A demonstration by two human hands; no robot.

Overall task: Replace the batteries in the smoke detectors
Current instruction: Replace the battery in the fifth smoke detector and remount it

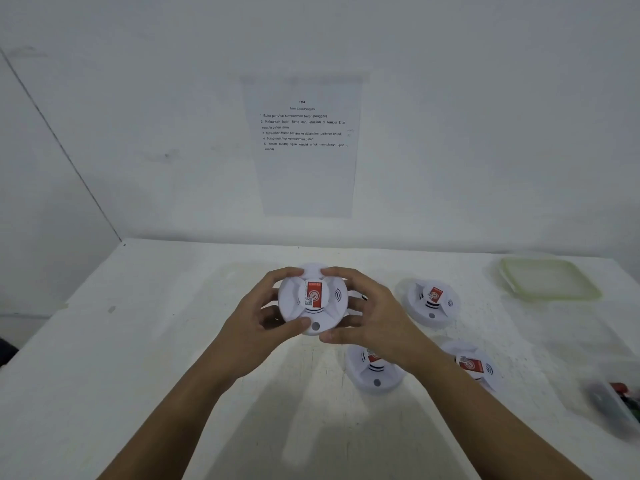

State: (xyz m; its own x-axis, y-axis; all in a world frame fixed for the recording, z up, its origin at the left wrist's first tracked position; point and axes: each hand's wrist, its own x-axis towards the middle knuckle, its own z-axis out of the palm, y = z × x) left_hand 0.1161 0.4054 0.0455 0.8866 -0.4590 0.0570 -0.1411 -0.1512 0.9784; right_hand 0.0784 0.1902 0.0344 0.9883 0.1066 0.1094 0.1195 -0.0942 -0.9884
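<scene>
Held smoke detector (pixel 313 299): white round disc of smooth plastic, lifted above the middle of the desk (pixel 138 341) and gripped by both hands; labelled face turned up toward the camera.
Axis: round, so no long axis of its own. Its red rectangular label (pixel 316 292) runs lengthwise far to near. The grey round button (pixel 315 326) sits at the near rim, and printed sound-wave arcs lie to the right.
Left hand (pixel 263 317): fingers curled round the detector's left rim, thumb on the near edge beside the button.
Right hand (pixel 367 317): fingers curled round the right rim, forefinger over the far edge, thumb under the near edge.
Far detector (pixel 431 301): same make, face up on the desk, right of the hands.
Near-middle detector (pixel 375 370): face up, partly hidden by the right wrist.
Near-right detector (pixel 474 367): face up, label tilted.
Desk: white, matte, faintly stained.
Lidded box (pixel 550 278): flat, squarish with rounded corners, translucent with a pale green rim, far right.
Tub (pixel 616 407): clear plastic at the right edge, blurred; dark and red contents, kind not discernible.
Sheet (pixel 304 143): white paper with printed lines, on the far wall.
</scene>
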